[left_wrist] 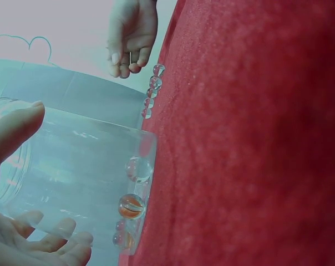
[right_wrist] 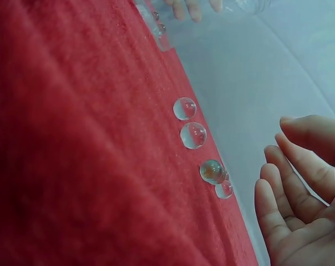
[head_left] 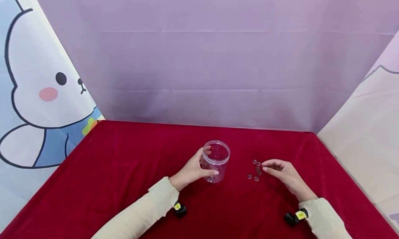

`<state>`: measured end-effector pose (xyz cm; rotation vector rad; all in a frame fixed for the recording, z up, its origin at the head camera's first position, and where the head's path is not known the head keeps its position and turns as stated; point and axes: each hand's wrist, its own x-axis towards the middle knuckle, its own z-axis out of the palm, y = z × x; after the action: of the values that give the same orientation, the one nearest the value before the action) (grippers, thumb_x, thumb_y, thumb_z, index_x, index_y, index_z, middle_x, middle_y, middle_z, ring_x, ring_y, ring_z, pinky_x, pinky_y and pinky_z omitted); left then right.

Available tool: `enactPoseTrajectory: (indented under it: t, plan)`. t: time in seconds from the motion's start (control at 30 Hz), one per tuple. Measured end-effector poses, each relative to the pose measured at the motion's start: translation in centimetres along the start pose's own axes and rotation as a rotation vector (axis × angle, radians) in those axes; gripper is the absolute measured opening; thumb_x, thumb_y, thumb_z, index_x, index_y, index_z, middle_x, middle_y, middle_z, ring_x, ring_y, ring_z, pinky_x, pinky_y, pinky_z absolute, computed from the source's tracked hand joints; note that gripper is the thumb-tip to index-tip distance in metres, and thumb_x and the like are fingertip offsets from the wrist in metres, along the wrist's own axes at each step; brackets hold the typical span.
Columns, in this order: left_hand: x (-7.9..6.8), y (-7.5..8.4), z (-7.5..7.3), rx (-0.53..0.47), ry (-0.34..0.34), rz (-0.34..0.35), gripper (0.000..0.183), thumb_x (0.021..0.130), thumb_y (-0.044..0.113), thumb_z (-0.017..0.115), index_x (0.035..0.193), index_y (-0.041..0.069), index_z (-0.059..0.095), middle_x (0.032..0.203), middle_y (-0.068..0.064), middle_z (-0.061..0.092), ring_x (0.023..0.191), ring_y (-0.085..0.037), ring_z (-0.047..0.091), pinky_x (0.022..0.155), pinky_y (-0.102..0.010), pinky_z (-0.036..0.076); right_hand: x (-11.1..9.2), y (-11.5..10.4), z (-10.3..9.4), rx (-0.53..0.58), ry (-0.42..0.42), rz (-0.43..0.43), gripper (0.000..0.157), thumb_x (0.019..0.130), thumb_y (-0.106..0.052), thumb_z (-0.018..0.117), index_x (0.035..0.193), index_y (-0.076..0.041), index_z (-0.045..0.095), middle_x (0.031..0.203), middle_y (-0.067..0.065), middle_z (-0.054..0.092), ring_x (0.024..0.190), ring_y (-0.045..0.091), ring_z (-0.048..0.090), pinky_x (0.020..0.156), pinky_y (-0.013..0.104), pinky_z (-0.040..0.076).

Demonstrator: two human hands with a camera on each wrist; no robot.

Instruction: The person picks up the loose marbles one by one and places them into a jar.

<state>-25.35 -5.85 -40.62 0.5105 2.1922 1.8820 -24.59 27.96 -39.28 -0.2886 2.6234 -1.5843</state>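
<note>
A clear plastic jar (head_left: 219, 166) without a lid stands upright on the red cloth, and my left hand (head_left: 194, 166) grips it round the side, thumb in front. Inside, at the bottom, lie several glass marbles; one with an orange swirl is a marble (left_wrist: 131, 206) seen plainly in the left wrist view. Right of the jar a loose group of clear marbles (head_left: 257, 168) lies on the cloth. My right hand (head_left: 288, 176) is just beside that group, fingertips close to it. In the right wrist view its fingers (right_wrist: 292, 183) are gently bent and apart, holding nothing.
Red velvety cloth (head_left: 124, 156) covers the table. A plain lilac backdrop (head_left: 212, 65) rises at the back, and a panel with a cartoon animal (head_left: 40, 76) stands on the left. Another pale panel (head_left: 368, 138) borders the right side.
</note>
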Motion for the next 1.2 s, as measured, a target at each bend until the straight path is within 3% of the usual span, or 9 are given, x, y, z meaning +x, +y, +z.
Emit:
enactPoseTrajectory:
  t: [0.33,0.7,1.0,1.2]
  plan:
    - [-0.10,0.07,0.10,-0.006,-0.004,-0.003,0.089,0.076,0.019,0.079,0.147,0.015,0.025,0.143,-0.013,0.038,0.124,-0.027,0.041,0.099,-0.048,0.041,-0.15,0.40,0.03,0.003,-0.016,0.034,0.034,0.085,-0.018,0.070,0.111,0.004,0.063,0.099,0.002,0.068,0.083,0.007,0.059,0.071,0.022,0.049]
    - [-0.07,0.03,0.09,-0.004,-0.002,0.007,0.088,0.076,0.021,0.079,0.146,0.015,0.027,0.142,-0.013,0.039,0.120,-0.026,0.044,0.097,-0.047,0.042,-0.08,0.48,0.06,-0.002,-0.023,0.024,0.033,0.085,-0.016,0.070,0.110,0.004,0.064,0.102,0.008,0.068,0.083,0.007,0.060,0.070,0.022,0.050]
    - [-0.32,-0.05,0.08,-0.013,-0.001,-0.006,0.086,0.076,0.021,0.079,0.145,0.019,0.028,0.143,-0.011,0.038,0.127,-0.027,0.039,0.102,-0.048,0.038,-0.42,0.59,0.71,0.022,-0.045,0.037,0.032,0.084,-0.012,0.071,0.109,0.007,0.064,0.102,0.013,0.068,0.081,0.006,0.060,0.068,0.021,0.049]
    - [-0.24,0.02,-0.03,-0.010,-0.002,0.007,0.087,0.076,0.019,0.079,0.146,0.015,0.027,0.142,-0.013,0.038,0.126,-0.029,0.040,0.101,-0.050,0.038,-0.37,0.43,0.68,0.015,-0.047,0.051,0.033,0.084,-0.013,0.071,0.110,0.006,0.064,0.106,0.015,0.067,0.083,0.006,0.060,0.069,0.020,0.049]
